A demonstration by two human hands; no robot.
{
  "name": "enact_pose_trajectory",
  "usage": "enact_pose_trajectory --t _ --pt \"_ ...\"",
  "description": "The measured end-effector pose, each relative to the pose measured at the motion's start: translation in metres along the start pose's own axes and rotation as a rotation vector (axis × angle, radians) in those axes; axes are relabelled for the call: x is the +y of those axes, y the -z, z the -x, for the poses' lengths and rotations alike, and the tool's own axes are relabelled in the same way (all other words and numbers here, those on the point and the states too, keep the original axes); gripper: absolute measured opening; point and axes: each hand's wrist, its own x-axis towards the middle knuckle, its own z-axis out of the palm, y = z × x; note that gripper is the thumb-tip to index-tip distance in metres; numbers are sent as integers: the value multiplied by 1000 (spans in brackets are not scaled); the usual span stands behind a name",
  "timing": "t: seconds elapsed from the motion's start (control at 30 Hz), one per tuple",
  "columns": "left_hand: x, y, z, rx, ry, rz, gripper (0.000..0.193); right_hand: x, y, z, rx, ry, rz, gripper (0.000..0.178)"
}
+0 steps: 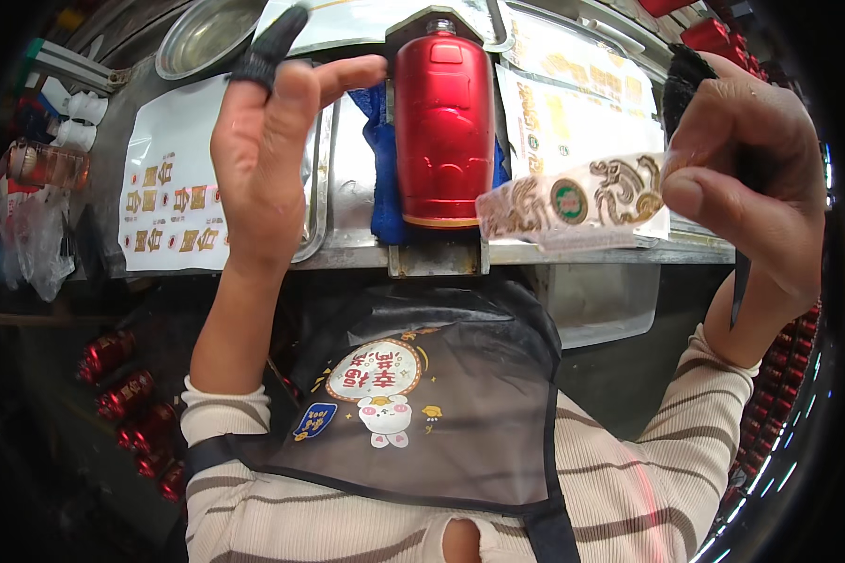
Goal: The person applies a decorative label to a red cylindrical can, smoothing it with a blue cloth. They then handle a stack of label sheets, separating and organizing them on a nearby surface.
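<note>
A glossy red bottle (444,131) lies with its neck away from me in a metal holder (434,261), a blue cloth (382,174) under it. My right hand (746,178), to the right of the bottle, pinches a clear decal strip (573,199) between thumb and finger. Gold dragon-like figures and a green round emblem show on the strip; its free end hangs close to the bottle's base. Below that hand a dark pointed tool tip (741,291) sticks out. My left hand (268,159) is raised left of the bottle, fingers apart and holding nothing, with a black finger cover (270,56) on one finger.
Decal sheets (174,131) (582,108) lie on both sides of the bottle. A metal bowl (207,42) stands at the back left, near white spools (84,108) and a plastic bag (42,230). A translucent bin (596,300) sits under the bench edge. Several red bottles (127,394) stand low at left.
</note>
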Motion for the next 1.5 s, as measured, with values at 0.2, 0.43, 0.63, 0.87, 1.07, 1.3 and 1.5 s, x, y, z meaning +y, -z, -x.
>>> enact_pose_trajectory --t 0.2,0.43,0.63,0.87,1.07,1.3,1.5 --pt "17 -59 17 -246 319 366 43 -11 -9 -10 -41 -174 -178 26" --pt "18 -30 33 -126 377 33 52 16 -47 9 100 -221 -584 11" --pt "-4 -2 51 81 547 62 30 41 -132 17 260 -526 -801 11" --pt "-25 -1 49 102 566 37 24 58 -170 11 386 -502 -956 9" --pt "-28 -4 49 110 546 -2 25 60 -175 12 383 -529 -1018 7" --pt "-32 -6 47 121 563 -10 17 60 -178 10 397 -536 -1027 7" --pt "-35 -7 46 119 547 -28 16 60 -181 8 402 -538 -1011 7"
